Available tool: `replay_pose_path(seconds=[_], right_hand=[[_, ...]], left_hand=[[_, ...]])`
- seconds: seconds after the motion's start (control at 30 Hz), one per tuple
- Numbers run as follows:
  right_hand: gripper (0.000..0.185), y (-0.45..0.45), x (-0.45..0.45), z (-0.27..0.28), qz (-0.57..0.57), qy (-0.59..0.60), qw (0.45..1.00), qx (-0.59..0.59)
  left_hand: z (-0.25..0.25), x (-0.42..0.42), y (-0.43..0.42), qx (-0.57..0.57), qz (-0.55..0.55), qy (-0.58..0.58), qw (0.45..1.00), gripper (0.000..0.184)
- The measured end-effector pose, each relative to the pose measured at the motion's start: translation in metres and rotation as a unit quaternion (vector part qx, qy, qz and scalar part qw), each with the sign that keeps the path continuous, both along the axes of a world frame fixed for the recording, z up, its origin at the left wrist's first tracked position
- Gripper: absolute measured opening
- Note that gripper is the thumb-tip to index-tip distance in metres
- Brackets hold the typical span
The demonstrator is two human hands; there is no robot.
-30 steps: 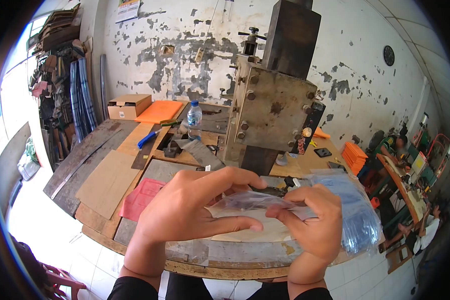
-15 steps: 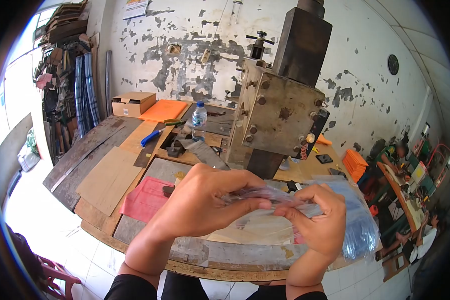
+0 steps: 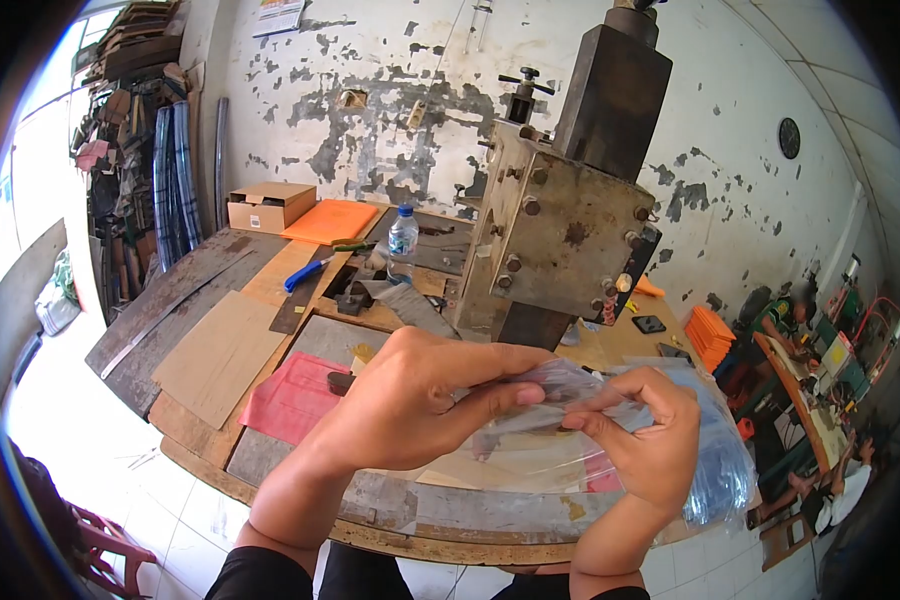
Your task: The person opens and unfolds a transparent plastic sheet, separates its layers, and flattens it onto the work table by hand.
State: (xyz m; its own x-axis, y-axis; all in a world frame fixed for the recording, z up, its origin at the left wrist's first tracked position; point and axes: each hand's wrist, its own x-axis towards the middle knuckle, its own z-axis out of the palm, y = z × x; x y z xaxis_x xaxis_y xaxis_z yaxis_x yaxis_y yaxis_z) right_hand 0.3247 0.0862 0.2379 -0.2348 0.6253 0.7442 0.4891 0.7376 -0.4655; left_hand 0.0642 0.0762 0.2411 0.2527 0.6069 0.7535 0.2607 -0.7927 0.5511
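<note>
A thin sheet of clear plastic film (image 3: 567, 378) stretches between my two hands above the front of the workbench. My left hand (image 3: 405, 405) pinches its left part between thumb and fingers. On the other side, my right hand (image 3: 652, 430) pinches the film with thumb and curled fingers. The lower part of the film hangs over the bench and lets the surface show through. Whether it is a bag or a single sheet I cannot tell. More clear plastic (image 3: 715, 475) lies beside my right hand, drooping over the bench edge.
A heavy metal press (image 3: 575, 230) stands behind my hands. Around it are a water bottle (image 3: 402, 245), a blue cutter (image 3: 307, 275), a pink cloth (image 3: 298, 398), a cardboard box (image 3: 272, 207), orange sheets (image 3: 330, 221) and a phone (image 3: 649, 324). People sit at another bench (image 3: 805, 400) on the right.
My right hand has shifted slightly right, away from my left hand. The film between them is spread wider. The view has moved a little.
</note>
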Motion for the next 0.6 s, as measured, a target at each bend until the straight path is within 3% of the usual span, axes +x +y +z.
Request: replay_pose_path(seconds=[0.17, 0.27, 0.33, 0.47, 0.6], right_hand=[[0.029, 0.001, -0.001, -0.001, 0.009, 0.016, 1.000, -0.012], [0.029, -0.001, -0.002, 0.003, 0.010, 0.019, 0.999, -0.032], [0.029, -0.007, -0.004, 0.011, -0.024, -0.060, 0.997, 0.043], [0.028, -0.021, -0.024, 0.019, -0.063, -0.059, 0.982, 0.167], [0.034, -0.027, -0.017, 0.005, -0.055, -0.052, 0.984, 0.161]], left_hand=[[-0.004, -0.003, 0.005, -0.018, 0.012, -0.001, 1.000, 0.032], [-0.005, -0.002, 0.008, 0.061, 0.034, 0.035, 0.997, 0.034], [-0.002, 0.000, 0.008, 0.142, 0.041, 0.056, 0.987, 0.035], [-0.006, 0.010, 0.006, 0.167, 0.046, 0.077, 0.982, 0.034], [-0.007, 0.009, 0.001, 0.177, 0.015, 0.077, 0.981, 0.040]])
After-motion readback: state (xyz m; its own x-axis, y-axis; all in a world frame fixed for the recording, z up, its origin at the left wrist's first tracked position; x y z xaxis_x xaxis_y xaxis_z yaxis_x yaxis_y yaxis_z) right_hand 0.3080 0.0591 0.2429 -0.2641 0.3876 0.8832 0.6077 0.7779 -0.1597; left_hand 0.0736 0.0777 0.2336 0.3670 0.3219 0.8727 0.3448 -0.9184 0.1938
